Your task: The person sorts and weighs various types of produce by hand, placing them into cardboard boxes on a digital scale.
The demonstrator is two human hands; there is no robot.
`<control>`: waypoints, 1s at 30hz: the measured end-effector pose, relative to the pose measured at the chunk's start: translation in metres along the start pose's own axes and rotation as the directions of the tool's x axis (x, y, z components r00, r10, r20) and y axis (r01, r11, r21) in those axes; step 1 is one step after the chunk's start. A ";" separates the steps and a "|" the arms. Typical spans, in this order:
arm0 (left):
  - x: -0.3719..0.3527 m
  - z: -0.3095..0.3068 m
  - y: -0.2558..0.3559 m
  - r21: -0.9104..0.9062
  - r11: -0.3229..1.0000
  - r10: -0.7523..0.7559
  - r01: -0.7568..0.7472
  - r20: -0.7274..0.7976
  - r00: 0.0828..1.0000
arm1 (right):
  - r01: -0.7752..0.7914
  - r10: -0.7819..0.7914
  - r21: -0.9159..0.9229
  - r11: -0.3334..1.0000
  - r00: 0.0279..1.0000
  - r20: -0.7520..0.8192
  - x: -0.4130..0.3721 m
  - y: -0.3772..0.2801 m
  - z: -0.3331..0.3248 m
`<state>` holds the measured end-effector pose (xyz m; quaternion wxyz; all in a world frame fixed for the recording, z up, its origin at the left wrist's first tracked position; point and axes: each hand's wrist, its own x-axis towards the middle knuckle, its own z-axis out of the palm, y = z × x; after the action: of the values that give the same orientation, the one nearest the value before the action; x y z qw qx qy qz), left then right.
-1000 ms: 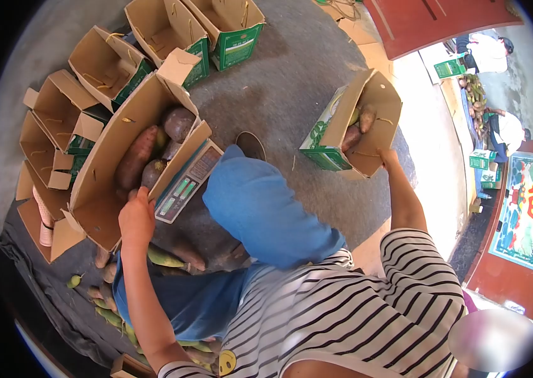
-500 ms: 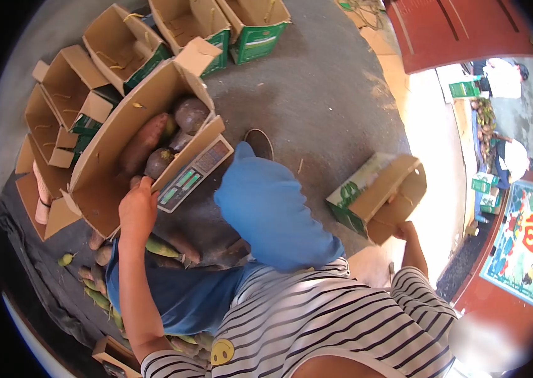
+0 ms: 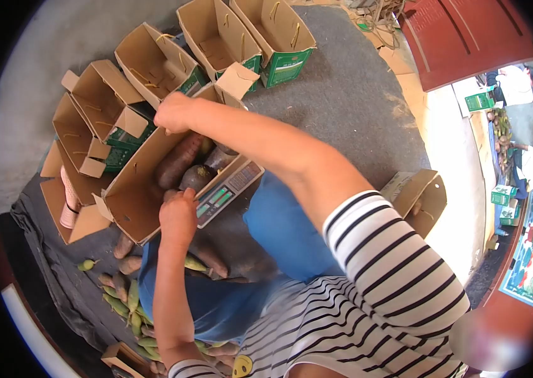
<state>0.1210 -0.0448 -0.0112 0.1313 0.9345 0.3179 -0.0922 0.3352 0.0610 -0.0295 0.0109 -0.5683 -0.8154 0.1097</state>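
Observation:
A cardboard box (image 3: 131,195) with a long reddish-purple root vegetable (image 3: 177,162) and dark round root vegetables (image 3: 197,177) inside stands on a digital scale (image 3: 231,189) with lit green displays. My left hand (image 3: 178,217) is closed over the box's near edge, fingertips inside. Across the box, my right hand (image 3: 175,113) has its fingers curled at the top of the far wall; the fingertips are partly hidden. A second box (image 3: 427,201) stands on the floor to the right, partly behind my right arm.
Several open green-and-brown boxes (image 3: 219,38) line the wall at the upper left. Green and brownish root vegetables (image 3: 131,302) lie on the dark floor cloth at lower left. Two people (image 3: 528,167) in white tops work among boxes and produce at far right.
My right hand has left the box on the right and crossed over to the far wall of the box on the scale. My left hand stays at the near edge.

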 end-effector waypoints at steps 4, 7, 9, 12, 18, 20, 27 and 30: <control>0.007 -0.002 0.006 0.076 0.988 0.145 -0.137 -0.118 0.982 | 0.145 -0.147 -0.043 0.989 0.988 -0.053 -0.020 0.013 -0.002; 0.011 -0.025 0.045 0.173 0.937 0.333 -0.303 -0.190 0.924 | 0.022 -0.024 -0.027 0.999 0.995 -0.096 -0.107 0.025 -0.040; 0.024 -0.051 0.077 0.236 0.859 0.494 -0.454 -0.151 0.856 | -0.137 0.140 0.032 0.990 0.970 -0.199 -0.174 0.049 -0.033; 0.058 -0.068 0.128 0.304 0.691 0.717 -0.656 -0.168 0.677 | -0.455 0.499 0.207 0.866 0.806 -0.318 -0.304 0.055 -0.021; 0.163 -0.010 0.260 0.451 0.329 0.942 -0.830 -0.098 0.320 | -0.792 0.974 0.586 0.171 0.044 -0.224 -0.498 -0.002 0.066; 0.190 0.018 0.301 0.435 0.268 0.960 -0.860 -0.191 0.202 | -0.816 0.965 0.578 0.003 -0.150 -0.217 -0.525 -0.020 0.091; 0.163 -0.050 0.241 0.156 0.517 0.856 -0.842 -0.127 0.502 | -0.987 0.900 -0.050 -0.155 -0.120 -0.419 -0.673 -0.010 0.211; 0.140 -0.062 0.178 0.021 0.689 0.718 -0.724 -0.157 0.678 | -0.991 0.837 0.129 0.032 -0.044 -0.545 -0.658 -0.054 0.185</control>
<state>0.3458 -0.0826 0.0449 0.1523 0.9852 -0.0647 0.0457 0.4919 -0.5994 -0.1292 0.0479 -0.9650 -0.1783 -0.1861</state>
